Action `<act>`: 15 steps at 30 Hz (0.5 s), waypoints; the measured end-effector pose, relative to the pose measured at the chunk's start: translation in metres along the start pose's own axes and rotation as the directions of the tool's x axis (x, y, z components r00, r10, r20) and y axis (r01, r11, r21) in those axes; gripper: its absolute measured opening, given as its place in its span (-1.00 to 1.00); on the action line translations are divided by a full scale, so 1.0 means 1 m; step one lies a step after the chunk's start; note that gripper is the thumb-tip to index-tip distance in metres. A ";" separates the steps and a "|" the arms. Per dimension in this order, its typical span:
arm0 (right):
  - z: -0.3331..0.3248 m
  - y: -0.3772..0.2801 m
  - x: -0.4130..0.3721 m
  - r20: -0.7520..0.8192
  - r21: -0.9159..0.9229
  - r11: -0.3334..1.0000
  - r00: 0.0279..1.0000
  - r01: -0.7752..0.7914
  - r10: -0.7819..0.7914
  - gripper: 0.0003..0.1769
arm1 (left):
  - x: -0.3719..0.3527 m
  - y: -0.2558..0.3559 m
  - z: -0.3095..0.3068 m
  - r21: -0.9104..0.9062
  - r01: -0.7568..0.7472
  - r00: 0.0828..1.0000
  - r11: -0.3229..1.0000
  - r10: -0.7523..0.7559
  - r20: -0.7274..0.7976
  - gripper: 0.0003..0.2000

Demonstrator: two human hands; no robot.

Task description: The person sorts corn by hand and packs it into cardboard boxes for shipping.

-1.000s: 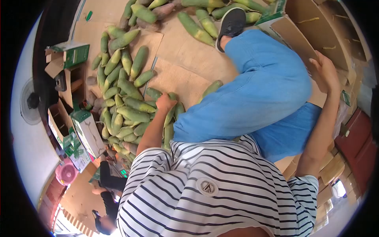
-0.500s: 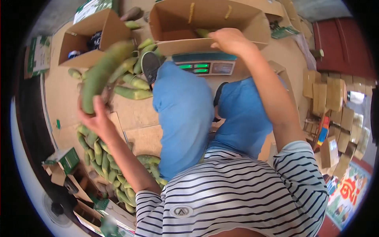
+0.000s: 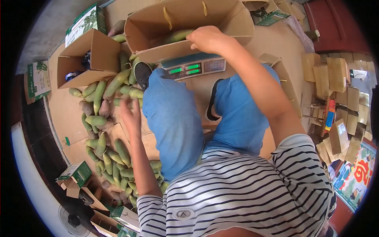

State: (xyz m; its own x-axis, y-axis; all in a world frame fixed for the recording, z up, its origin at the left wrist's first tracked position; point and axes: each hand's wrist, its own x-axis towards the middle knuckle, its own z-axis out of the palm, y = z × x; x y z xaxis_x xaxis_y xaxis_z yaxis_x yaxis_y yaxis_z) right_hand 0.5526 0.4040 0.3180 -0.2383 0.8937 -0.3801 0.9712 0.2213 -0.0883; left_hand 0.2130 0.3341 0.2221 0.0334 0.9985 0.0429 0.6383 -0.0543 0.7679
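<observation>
My left hand [image 3: 130, 116] is above the floor near a pile of long green radishes [image 3: 117, 84], fingers and thumb apart, with nothing visible in it. My right hand [image 3: 211, 40] is curled over the front wall of a large open cardboard box [image 3: 158, 54], its fingertips close to a green radish [image 3: 178, 36] lying inside. The box rests on a digital scale [image 3: 214, 66] with lit green displays. My fingers partly cover the radish's right end.
A smaller open carton [image 3: 85, 77] with dark items stands to the left. A heap of green radishes [image 3: 114, 162] lies beside my left forearm. Stacked brown cartons [image 3: 337, 79] stand at the right, a fan [image 3: 73, 221] at lower left.
The green radish that was in my left hand is gone from it. That hand has moved right and its fingers have parted. My right hand stays at the box wall.
</observation>
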 end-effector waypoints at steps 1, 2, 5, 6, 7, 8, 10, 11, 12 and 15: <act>-0.002 0.000 0.001 -0.004 0.008 1.000 1.000 -0.005 0.005 -0.73 | -0.027 -0.043 0.003 -0.019 0.018 0.995 1.000 -0.016 0.100 -0.65; 0.000 0.001 0.003 -0.013 0.016 1.000 1.000 -0.007 0.008 -0.73 | -0.070 -0.132 0.008 0.157 0.054 0.974 0.986 -0.087 0.208 -0.57; 0.003 0.004 0.006 -0.018 0.005 1.000 1.000 -0.014 0.014 -0.72 | -0.202 -0.195 -0.009 0.484 0.267 0.802 0.833 -0.470 0.367 -0.56; 0.003 0.004 0.007 -0.008 -0.017 1.000 1.000 -0.015 0.015 -0.72 | -0.249 -0.216 -0.014 0.544 0.322 0.757 0.775 -0.555 0.344 -0.56; 0.004 0.003 0.007 0.003 -0.037 0.999 1.000 -0.013 0.013 -0.71 | -0.282 -0.230 -0.021 0.693 0.308 0.607 0.652 -0.695 0.384 -0.63; 0.004 0.003 0.005 -0.021 -0.013 1.000 1.000 0.015 -0.015 -0.72 | -0.330 -0.259 -0.032 0.737 0.188 0.606 0.650 -0.667 0.434 -0.65; 0.006 0.005 0.004 -0.068 0.001 0.999 0.997 0.044 -0.044 -0.72 | -0.361 -0.263 -0.040 0.802 0.215 0.545 0.557 -0.750 0.375 -0.67; 0.007 0.006 0.004 -0.091 0.004 0.998 0.994 0.055 -0.054 -0.72 | -0.358 -0.246 -0.037 0.816 0.355 0.469 0.457 -0.842 0.267 -0.67; 0.002 0.004 0.003 -0.062 0.002 0.999 0.997 0.035 -0.035 -0.72 | -0.352 -0.229 -0.034 0.809 0.479 0.371 0.340 -0.914 0.164 -0.68; 0.001 0.003 0.002 -0.076 0.008 1.000 0.997 0.026 -0.025 -0.70 | -0.348 -0.228 -0.031 0.873 0.333 0.417 0.355 -0.886 0.201 -0.66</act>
State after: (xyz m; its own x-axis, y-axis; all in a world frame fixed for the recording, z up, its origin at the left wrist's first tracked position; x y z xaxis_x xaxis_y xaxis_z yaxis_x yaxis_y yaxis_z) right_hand 0.5553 0.4060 0.3157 -0.2626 0.9149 -0.3067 0.9646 0.2415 -0.1057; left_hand 0.0319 -0.0016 0.0514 -0.3972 0.4647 -0.7914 0.9094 0.3151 -0.2714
